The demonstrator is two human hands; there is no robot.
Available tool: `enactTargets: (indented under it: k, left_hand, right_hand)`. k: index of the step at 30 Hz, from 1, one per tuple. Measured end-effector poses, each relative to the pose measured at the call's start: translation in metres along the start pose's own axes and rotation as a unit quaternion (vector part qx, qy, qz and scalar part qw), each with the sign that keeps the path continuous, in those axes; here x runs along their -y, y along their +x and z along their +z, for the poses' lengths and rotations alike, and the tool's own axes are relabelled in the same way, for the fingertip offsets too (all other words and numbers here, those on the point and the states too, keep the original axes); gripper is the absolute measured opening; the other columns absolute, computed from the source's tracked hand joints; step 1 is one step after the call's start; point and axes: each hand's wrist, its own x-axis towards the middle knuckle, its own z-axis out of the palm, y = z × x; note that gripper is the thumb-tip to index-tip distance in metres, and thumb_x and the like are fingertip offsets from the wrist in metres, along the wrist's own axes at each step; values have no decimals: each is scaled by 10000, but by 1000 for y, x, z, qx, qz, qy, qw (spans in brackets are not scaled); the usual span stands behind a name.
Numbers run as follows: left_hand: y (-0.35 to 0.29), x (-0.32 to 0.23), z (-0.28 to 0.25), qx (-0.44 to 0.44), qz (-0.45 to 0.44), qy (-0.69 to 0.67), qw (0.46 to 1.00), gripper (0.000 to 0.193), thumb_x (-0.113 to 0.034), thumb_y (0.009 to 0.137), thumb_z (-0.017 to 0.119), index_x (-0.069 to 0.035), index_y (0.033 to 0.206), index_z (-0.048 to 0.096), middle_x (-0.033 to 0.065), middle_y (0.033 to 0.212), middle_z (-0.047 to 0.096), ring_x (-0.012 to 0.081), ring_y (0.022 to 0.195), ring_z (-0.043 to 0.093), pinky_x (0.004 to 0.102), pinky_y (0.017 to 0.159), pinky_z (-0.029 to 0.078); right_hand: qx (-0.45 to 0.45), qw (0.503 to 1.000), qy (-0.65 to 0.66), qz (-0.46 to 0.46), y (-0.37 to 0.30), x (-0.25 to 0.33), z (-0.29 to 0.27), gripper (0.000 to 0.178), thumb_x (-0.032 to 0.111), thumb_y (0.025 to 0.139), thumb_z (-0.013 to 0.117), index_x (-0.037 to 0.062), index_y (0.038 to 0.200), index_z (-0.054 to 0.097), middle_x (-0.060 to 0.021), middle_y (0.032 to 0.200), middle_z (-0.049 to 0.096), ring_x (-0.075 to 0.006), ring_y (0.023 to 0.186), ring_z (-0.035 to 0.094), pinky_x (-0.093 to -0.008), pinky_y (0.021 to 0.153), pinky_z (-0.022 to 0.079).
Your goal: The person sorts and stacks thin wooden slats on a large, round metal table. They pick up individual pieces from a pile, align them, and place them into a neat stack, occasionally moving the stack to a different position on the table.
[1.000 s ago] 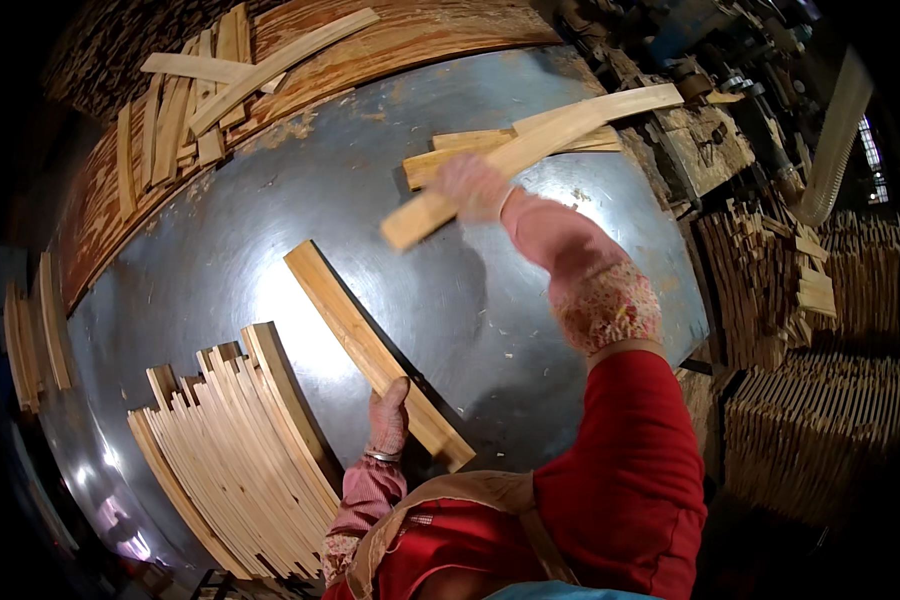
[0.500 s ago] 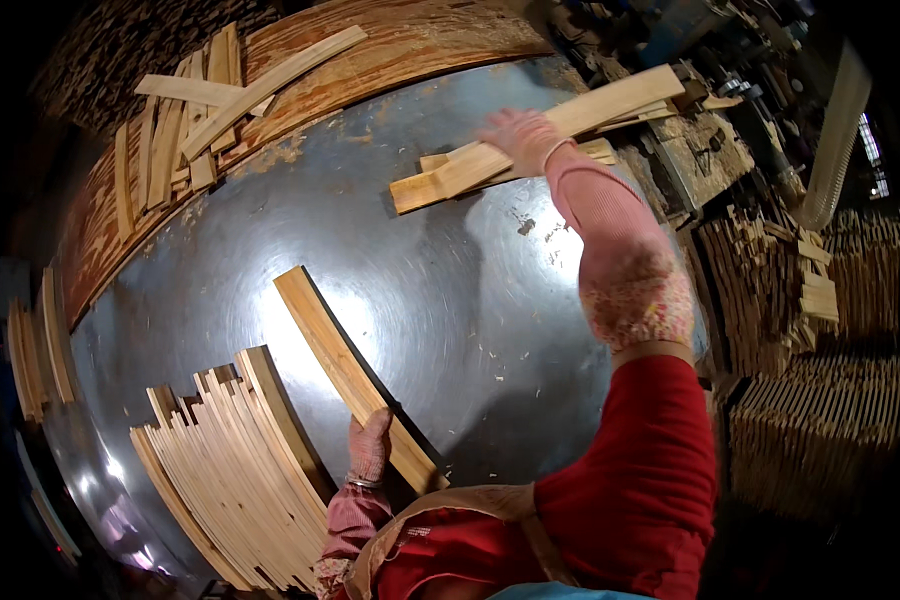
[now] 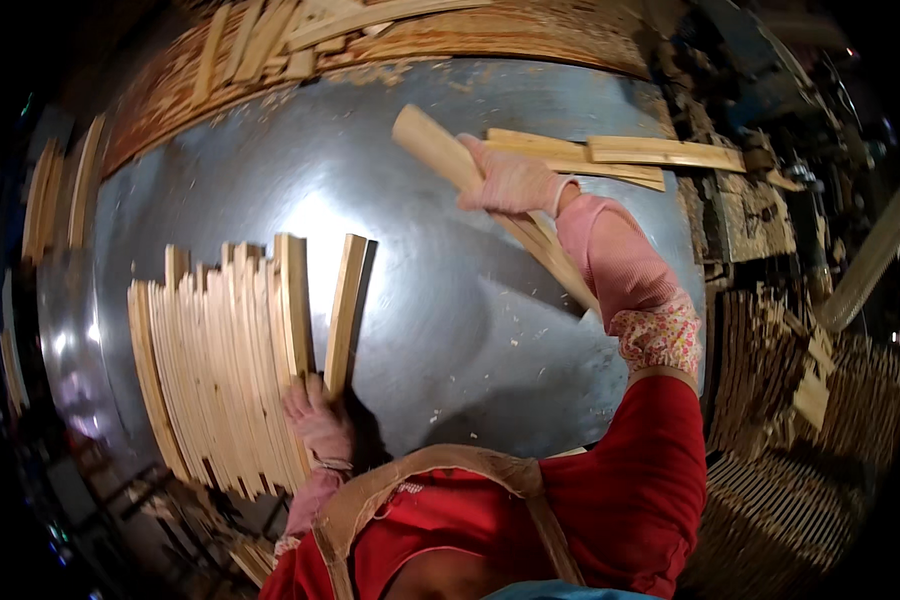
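My right hand (image 3: pixel 515 182), in a pink glove, is closed around a wooden slat (image 3: pixel 435 146). That slat slants over the metal table from the far middle down toward my right forearm. My left hand (image 3: pixel 320 425), also gloved, lies with fingers stretched out at the near end of a row of slats (image 3: pixel 215 360) set side by side. Its fingers rest against the row's rightmost slat (image 3: pixel 292 300). Just right of the row, a single slat (image 3: pixel 346 310) stands on the table, its near end beside my left hand and partly hidden by it.
Several loose slats (image 3: pixel 620 160) lie at the far right of the metal table (image 3: pixel 240 190). More wood pieces (image 3: pixel 270 40) sit on a wooden board beyond the far edge. Stacked slats (image 3: pixel 770 370) stand at right, below machinery and a hose (image 3: pixel 865 265).
My right hand has taken a slat from the far-right pile and swung it nearer. My left hand has moved left with its slat, now upright beside the row, and its grip has loosened.
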Motion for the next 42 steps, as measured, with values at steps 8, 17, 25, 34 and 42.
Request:
enactTargets:
  k: [8,17,25,34,42]
  left_hand:
    - [14,-8,-19,172,-186,-493,832,783,-307,973,776,44,1583,432,239,1498,607,368,1374,594,422,1188,438]
    - [58,-57,-10,322,-292,-695,572,720,-363,906,852,63,1421,584,84,1129,713,157,970,664,330,872,575]
    - [190,93,-6,110,-340,-550,754,523,-294,927,818,39,1299,665,101,1060,748,169,924,692,342,840,577]
    - [413,353,45,4,-378,-538,754,673,-414,903,846,79,1319,656,150,1138,726,241,909,725,387,743,620]
    - [449,390,33,-178,-340,-276,881,1020,-630,960,707,127,1567,393,362,1455,594,435,1395,579,437,1188,423]
  right_hand:
    - [129,669,730,-51,60,-11,102,610,355,931,734,85,1452,568,-273,1315,673,-406,1031,747,-595,885,629]
    - [-156,860,486,13,117,-58,139,727,476,942,715,42,1501,553,-190,1315,706,-385,1219,688,-512,983,576]
    - [-249,897,-348,115,71,-141,46,708,576,983,630,95,1502,595,-156,1412,688,-385,1377,567,-519,1155,429]
    - [-340,868,-362,-18,19,-137,117,595,391,900,749,32,1359,630,-179,1378,634,-414,1407,486,-601,1249,282]
    - [-234,924,-301,-21,-106,-101,193,679,405,864,745,13,1395,583,-220,1392,599,-476,1384,498,-676,1250,275]
